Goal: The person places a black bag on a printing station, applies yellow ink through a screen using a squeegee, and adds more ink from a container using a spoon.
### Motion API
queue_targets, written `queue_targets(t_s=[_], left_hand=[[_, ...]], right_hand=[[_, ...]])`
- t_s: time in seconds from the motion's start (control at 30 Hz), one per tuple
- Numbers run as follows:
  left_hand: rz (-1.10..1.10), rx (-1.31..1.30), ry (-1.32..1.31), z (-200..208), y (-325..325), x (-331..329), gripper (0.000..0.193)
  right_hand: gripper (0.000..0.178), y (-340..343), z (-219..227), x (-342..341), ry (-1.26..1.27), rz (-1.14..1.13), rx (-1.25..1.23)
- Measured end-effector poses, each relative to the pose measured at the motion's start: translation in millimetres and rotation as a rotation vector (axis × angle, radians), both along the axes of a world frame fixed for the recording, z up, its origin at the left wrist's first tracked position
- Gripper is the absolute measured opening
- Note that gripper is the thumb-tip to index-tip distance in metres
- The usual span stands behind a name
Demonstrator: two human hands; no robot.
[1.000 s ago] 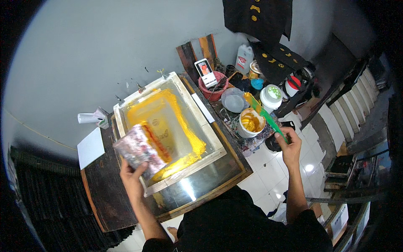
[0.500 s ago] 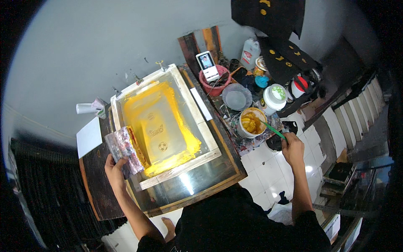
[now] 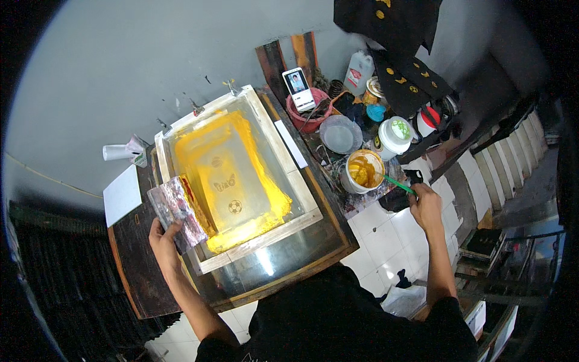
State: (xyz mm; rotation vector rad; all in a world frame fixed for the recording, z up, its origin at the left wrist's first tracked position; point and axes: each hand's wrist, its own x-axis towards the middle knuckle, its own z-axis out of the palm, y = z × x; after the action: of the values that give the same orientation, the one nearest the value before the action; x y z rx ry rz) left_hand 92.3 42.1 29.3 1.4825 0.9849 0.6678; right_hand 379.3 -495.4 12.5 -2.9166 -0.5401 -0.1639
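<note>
My left hand (image 3: 165, 236) grips a paint-stained squeegee (image 3: 176, 214) by its near end. Yellow ink coats the squeegee's right edge, which lies over the left side of the screen printing frame (image 3: 259, 228). Thick yellow ink borders the mesh (image 3: 253, 181), where a ball motif and other small marks show. Off to the right, my right hand (image 3: 427, 206) is closed on the end of a green stick-like handle (image 3: 399, 184). The handle's far end meets the rim of a white tub (image 3: 356, 184) of yellow ink; whatever tip it has is hidden.
Metal clamps (image 3: 197, 109) hold the frame's far side. Beside the ink tub are a grey bowl (image 3: 341, 135), a white lidded bucket (image 3: 393, 139) and a red basin (image 3: 309, 122) with a phone (image 3: 299, 89) on it. Black printed cloths (image 3: 410, 75) hang behind. A white board (image 3: 122, 194) lies left.
My right hand and the green handle have shifted slightly right, and the handle now lies across the tub's rim rather than reaching inside. My left hand keeps its hold on the squeegee.
</note>
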Motion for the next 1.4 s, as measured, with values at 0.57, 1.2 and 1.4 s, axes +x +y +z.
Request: queue_targets(t_s=[0.57, 1.2, 1.4], left_hand=[[-0.083, -0.038, 0.176, -7, 13, -7, 0.029], [-0.738, 1.42, 0.343, 4, 273, 185, 0.048], [-1.107, 1.192, 0.654, 16, 323, 211, 0.052]], right_hand=[[0.037, 175, -12, -93, 0.801, 0.075, 0.927], [0.031, 209, 14, -93, 0.661, 0.018, 1.01], [0.034, 169, -5, -102, 0.614, -0.34, 1.149]])
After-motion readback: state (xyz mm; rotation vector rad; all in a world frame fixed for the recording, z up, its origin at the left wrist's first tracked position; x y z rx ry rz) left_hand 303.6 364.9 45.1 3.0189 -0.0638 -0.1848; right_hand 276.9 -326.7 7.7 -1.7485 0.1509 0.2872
